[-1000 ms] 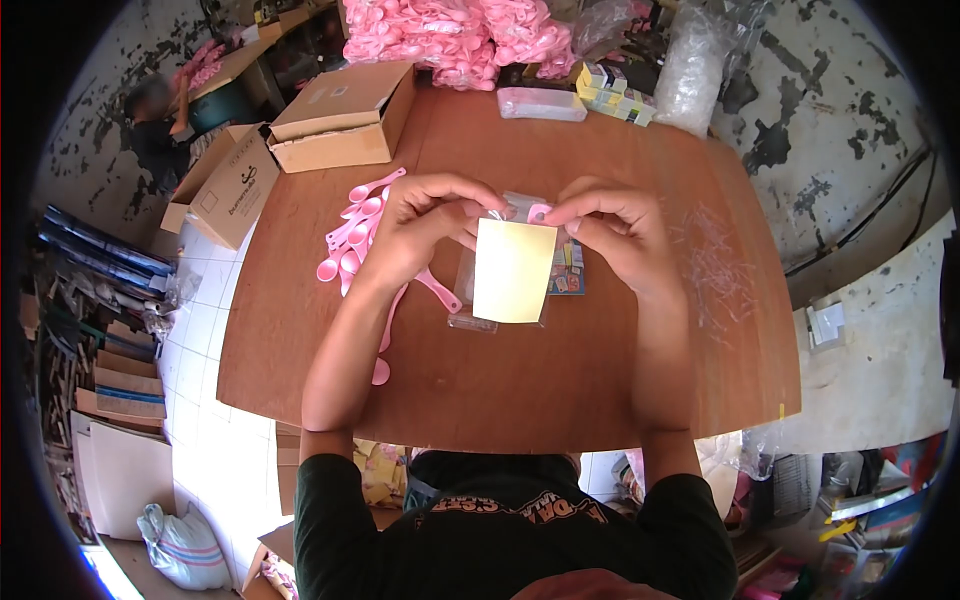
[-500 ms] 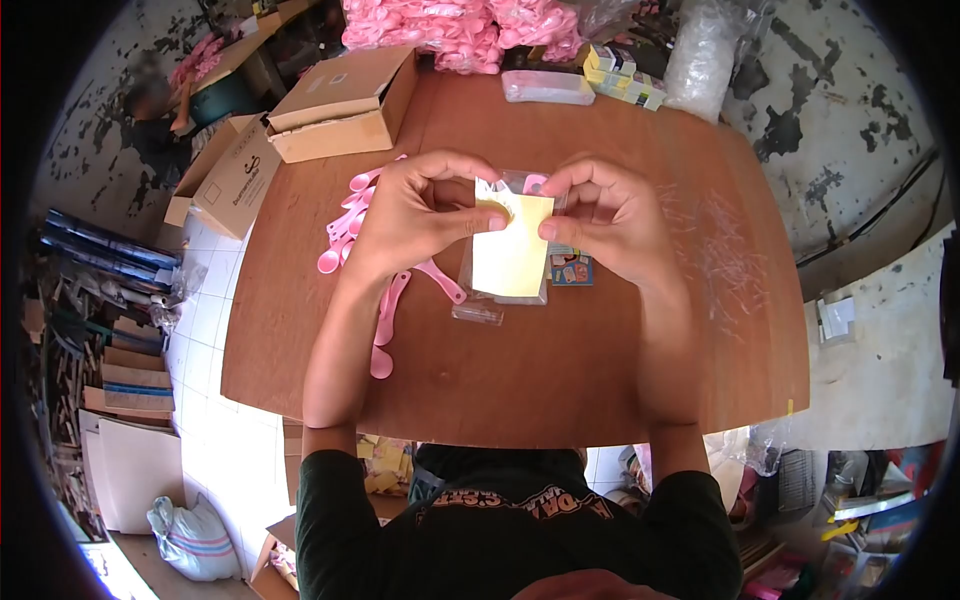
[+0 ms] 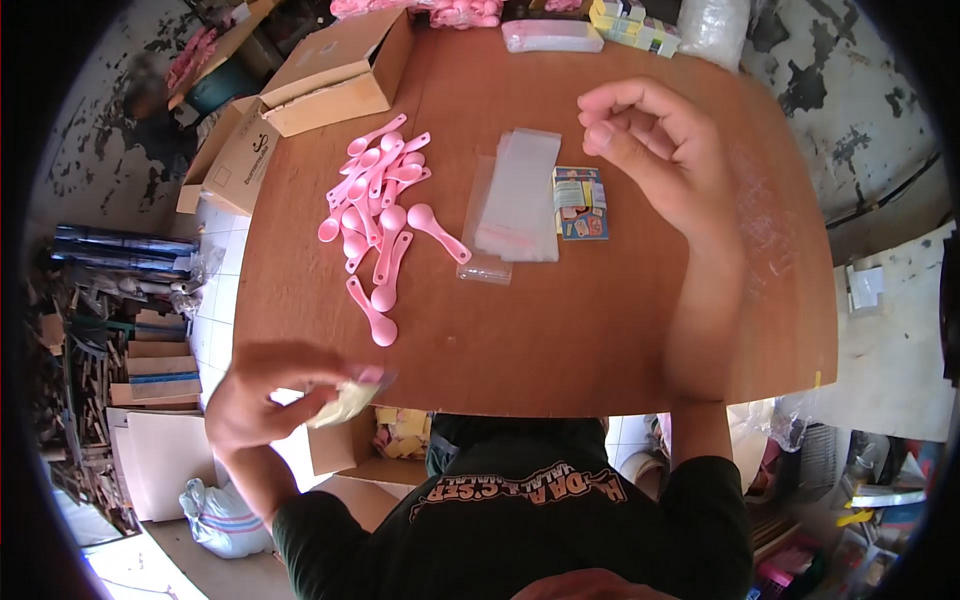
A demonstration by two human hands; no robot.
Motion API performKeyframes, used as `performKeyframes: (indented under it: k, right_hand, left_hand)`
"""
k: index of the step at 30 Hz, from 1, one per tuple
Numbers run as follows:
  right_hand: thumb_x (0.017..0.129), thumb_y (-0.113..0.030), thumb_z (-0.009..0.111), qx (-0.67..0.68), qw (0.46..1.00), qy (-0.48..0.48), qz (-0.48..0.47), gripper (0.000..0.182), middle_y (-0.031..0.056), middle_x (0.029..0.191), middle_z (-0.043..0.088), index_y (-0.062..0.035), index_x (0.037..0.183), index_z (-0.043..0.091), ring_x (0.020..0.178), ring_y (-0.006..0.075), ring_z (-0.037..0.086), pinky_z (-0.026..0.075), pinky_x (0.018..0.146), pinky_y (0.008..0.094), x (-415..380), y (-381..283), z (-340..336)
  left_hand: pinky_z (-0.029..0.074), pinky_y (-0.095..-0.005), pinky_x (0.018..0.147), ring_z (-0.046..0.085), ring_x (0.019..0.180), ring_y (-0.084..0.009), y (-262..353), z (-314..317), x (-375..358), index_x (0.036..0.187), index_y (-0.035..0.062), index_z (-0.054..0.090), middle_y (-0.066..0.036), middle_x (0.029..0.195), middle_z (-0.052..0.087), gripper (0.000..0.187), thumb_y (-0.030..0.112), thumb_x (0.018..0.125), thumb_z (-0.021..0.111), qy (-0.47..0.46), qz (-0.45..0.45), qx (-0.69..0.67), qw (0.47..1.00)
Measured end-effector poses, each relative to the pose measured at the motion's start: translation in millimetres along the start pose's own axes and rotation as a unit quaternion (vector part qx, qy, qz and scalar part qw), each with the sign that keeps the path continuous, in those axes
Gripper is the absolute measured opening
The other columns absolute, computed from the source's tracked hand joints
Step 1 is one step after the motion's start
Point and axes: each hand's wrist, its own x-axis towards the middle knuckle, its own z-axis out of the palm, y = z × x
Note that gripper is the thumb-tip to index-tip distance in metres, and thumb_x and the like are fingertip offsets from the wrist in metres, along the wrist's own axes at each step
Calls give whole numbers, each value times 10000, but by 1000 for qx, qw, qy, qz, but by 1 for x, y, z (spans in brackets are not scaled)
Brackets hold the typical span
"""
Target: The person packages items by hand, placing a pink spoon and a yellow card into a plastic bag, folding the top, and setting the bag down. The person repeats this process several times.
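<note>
My left hand is low at the left, off the table's front edge, its fingers closed on a pale yellow packet with a bit of pink at its top. My right hand hovers over the right half of the table, fingers curled, thumb and fingertips near each other; whether anything small is between them is unclear. Left of it lie a stack of clear plastic sleeves and a small pile of printed cards. Many pink spoons are heaped on the table's left side.
Cardboard boxes stand at the back left. A clear plastic pack and yellow-white card stacks lie at the back. Below the front edge, an open box holds yellow packets. Another person is at the far left.
My left hand has moved down and left with the yellow packet. My right hand has let go of it and moved right and up. The view has shifted slightly.
</note>
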Motion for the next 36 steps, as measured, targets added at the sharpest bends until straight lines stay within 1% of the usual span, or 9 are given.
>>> performKeyframes:
  k: [6, 8, 12, 14, 17, 22, 27, 30, 36]
  right_hand:
    - [864, -74, 678, -87, 995, -48, -20, 91, 39, 839, 662, -12, 931, 674, 772, 103, 622, 492, 672, 244, 4, 15, 16]
    - [844, -86, 683, -143, 985, -91, -24, 64, 65, 835, 676, -31, 876, 685, 756, 145, 644, 504, 665, 279, 3, 30, 31]
    - [777, -176, 713, -341, 917, -208, 0, 114, 110, 786, 656, -66, 784, 682, 720, 329, 623, 491, 651, 434, -27, 83, 82]
    - [740, -229, 770, -393, 890, -232, -8, 180, 68, 718, 613, -74, 768, 681, 729, 266, 619, 471, 632, 404, -39, 96, 96]
    - [763, -239, 747, -419, 881, -220, -17, 187, 36, 784, 652, -58, 763, 698, 822, 236, 606, 449, 699, 381, -56, 115, 107]
    - [787, -190, 726, -397, 896, -186, -73, 132, 38, 763, 632, -67, 760, 684, 799, 238, 593, 431, 718, 375, -66, 105, 101]
    - [808, -148, 716, -242, 956, -162, -36, 107, 52, 751, 614, -57, 777, 666, 768, 240, 589, 444, 700, 370, -65, 68, 80]
    - [818, -110, 711, -172, 976, -134, 27, 78, 66, 755, 613, -42, 814, 673, 746, 241, 601, 466, 650, 357, -70, 63, 65]
    - [809, -86, 717, -392, 920, -2, 27, 132, 93, 841, 605, -25, 920, 678, 777, 268, 614, 500, 657, 374, -86, 99, 28]
  left_hand:
    - [562, -339, 721, 701, 863, -258, -43, 37, -84, 1129, 15, 647, -174, 1017, 697, 426, 75, 721, 753, -149, -375, 39, 914]
    - [557, -344, 737, 705, 844, -262, -46, 44, -90, 1159, 15, 636, -175, 1015, 700, 459, 119, 729, 756, -174, -379, 83, 905]
    - [559, -337, 736, 714, 786, -294, -45, 57, -55, 1174, 11, 616, -171, 1038, 697, 411, 111, 796, 743, -135, -291, -59, 945]
    - [528, -320, 614, 681, 670, -220, -52, 65, -33, 1133, 26, 647, -121, 862, 709, 340, 119, 815, 723, -115, -149, -70, 980]
    - [511, -324, 593, 653, 627, -215, -56, 71, 10, 1134, 38, 652, -102, 795, 696, 323, 76, 819, 713, -54, -81, -54, 994]
    - [518, -295, 676, 684, 809, -182, -76, 74, 91, 1092, 39, 656, -80, 874, 690, 315, -11, 784, 700, 88, -27, 5, 996]
    - [530, -316, 793, 681, 945, -215, -96, 92, 132, 1061, 32, 670, -76, 918, 704, 298, -25, 772, 713, 154, 205, 151, 955]
    - [536, -307, 780, 687, 912, -215, -105, 105, 136, 1003, 27, 694, -80, 941, 711, 205, -3, 802, 718, 59, 85, -97, 990]
    - [535, -264, 756, 668, 863, -116, -109, 113, 139, 988, -20, 689, -69, 926, 714, 116, 43, 894, 668, 70, -53, -273, 958]
